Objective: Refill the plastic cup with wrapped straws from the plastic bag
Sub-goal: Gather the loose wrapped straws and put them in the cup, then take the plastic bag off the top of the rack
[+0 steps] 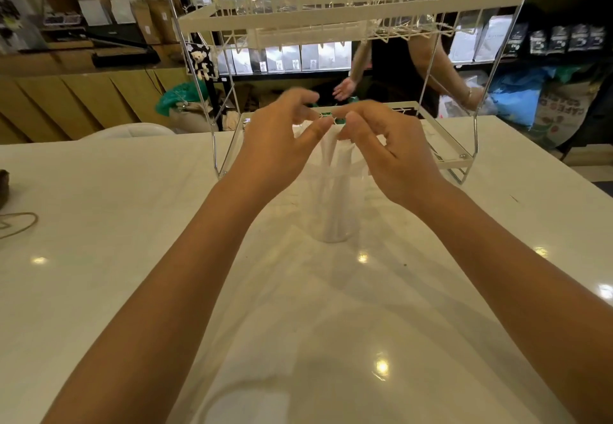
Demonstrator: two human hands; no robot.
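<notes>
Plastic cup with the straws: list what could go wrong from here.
1. The plastic cup is tall and narrow; both hands, left and right, work at the tops of the wrapped straws, so a sideways push may tip it.
2. The wire rack stands close behind; lifting the hands could knock it.

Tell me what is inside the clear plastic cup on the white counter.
The clear plastic cup holds a bunch of white paper-wrapped straws, standing upright. Their tops are covered by the left hand and right hand, so a count isn't possible.
</notes>
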